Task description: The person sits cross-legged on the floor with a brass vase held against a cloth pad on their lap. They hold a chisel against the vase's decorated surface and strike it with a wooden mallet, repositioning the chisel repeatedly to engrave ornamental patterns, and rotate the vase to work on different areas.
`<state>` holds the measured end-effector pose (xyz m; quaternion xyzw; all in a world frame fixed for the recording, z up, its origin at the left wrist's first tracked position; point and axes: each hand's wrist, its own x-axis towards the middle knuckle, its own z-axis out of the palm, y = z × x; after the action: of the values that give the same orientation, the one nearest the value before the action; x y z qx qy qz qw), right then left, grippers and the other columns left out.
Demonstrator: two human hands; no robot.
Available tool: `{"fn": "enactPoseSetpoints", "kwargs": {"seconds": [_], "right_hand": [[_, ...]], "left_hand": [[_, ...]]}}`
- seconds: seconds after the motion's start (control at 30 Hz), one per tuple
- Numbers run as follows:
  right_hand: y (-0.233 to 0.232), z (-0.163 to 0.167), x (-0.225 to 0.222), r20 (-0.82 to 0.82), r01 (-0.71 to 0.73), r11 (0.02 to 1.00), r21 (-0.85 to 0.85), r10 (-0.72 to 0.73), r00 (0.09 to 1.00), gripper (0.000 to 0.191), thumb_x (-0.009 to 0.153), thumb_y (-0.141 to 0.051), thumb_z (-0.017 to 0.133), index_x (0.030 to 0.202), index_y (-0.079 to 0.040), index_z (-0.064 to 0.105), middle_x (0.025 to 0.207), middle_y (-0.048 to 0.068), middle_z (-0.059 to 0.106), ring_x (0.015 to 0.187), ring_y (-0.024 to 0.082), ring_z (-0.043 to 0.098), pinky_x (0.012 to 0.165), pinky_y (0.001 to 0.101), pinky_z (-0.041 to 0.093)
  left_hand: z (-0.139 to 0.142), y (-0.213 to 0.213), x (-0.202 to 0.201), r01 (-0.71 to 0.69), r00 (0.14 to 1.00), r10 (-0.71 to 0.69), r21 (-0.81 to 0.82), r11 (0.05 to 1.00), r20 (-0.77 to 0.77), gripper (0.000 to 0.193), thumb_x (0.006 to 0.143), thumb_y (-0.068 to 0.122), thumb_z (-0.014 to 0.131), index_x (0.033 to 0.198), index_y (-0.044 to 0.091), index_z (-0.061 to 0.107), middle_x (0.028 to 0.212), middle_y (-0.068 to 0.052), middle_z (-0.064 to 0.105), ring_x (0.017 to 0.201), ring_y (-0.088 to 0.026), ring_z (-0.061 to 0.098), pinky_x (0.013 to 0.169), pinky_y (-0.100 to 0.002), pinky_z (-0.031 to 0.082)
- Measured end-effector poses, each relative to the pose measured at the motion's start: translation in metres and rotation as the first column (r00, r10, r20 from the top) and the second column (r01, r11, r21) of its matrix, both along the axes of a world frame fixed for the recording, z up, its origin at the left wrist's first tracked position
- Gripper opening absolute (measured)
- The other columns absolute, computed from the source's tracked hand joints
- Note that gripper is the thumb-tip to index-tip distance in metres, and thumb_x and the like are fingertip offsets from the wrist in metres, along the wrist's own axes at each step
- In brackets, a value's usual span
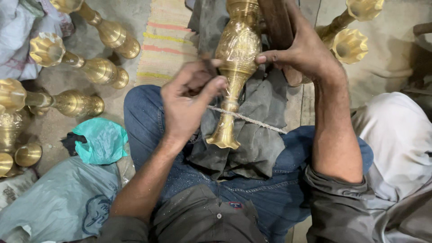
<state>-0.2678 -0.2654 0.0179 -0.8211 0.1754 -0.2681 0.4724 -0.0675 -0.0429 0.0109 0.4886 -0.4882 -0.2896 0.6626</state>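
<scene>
Head view: brass vases (85,67) lie beside the hands (186,101).

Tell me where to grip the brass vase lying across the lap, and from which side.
Grip the brass vase at its wide engraved belly, from the right, as the right hand does. The neck is narrow, with a cord across it and the left hand there.

A brass vase (236,67) lies lengthwise over a grey cloth (258,135) on the person's lap, its flared mouth toward the body. The right hand (301,51) steadies its belly, fingers (270,57) on the engraved part. The left hand (186,101) pinches a cord (252,120) wrapped around the vase's neck. More brass vases (81,67) lie on the floor (130,18) to the left, beside a teal bag (101,139).
</scene>
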Motion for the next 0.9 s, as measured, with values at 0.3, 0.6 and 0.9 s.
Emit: {"fn": "enactPoseSetpoints", "kwargs": {"seconds": [0.3,0.6,0.9], "right_hand": [[0.033,0.048,-0.034,-0.13,0.273,0.883,-0.382,-0.344,0.93,0.069,0.098,-0.024,0.09,0.153,-0.004,0.053,0.133,0.021,0.07,0.123,0.033,0.071,0.101,0.0418,0.054],[0.07,0.068,-0.038,0.113,0.353,0.449,-0.821,-0.479,0.871,0.041,0.084,0.002,0.082,0.122,-0.003,0.067,0.111,0.016,0.069,0.104,0.042,0.066,0.088,0.0507,0.05],[0.065,0.06,-0.044,0.136,0.348,0.781,-0.519,-0.327,0.935,0.031,0.101,-0.004,0.076,0.128,-0.001,0.062,0.113,0.013,0.072,0.105,0.03,0.075,0.091,0.0434,0.058]], "left_hand": [[0.02,-0.024,-0.014,0.031,0.853,0.016,-0.082,0.996,0.521,0.038,0.097,0.012,0.082,0.131,0.004,0.066,0.118,-0.012,0.076,0.102,-0.018,0.079,0.086,-0.03,0.069],[0.024,-0.025,-0.023,0.036,0.776,0.017,-0.07,0.997,0.631,0.036,0.1,0.016,0.08,0.131,0.004,0.067,0.117,-0.011,0.076,0.104,-0.019,0.078,0.088,-0.031,0.067],[0.026,-0.027,-0.026,0.027,0.744,0.006,-0.04,0.999,0.668,0.035,0.101,0.018,0.077,0.131,0.003,0.067,0.118,-0.011,0.075,0.102,-0.021,0.078,0.088,-0.034,0.067]]}}
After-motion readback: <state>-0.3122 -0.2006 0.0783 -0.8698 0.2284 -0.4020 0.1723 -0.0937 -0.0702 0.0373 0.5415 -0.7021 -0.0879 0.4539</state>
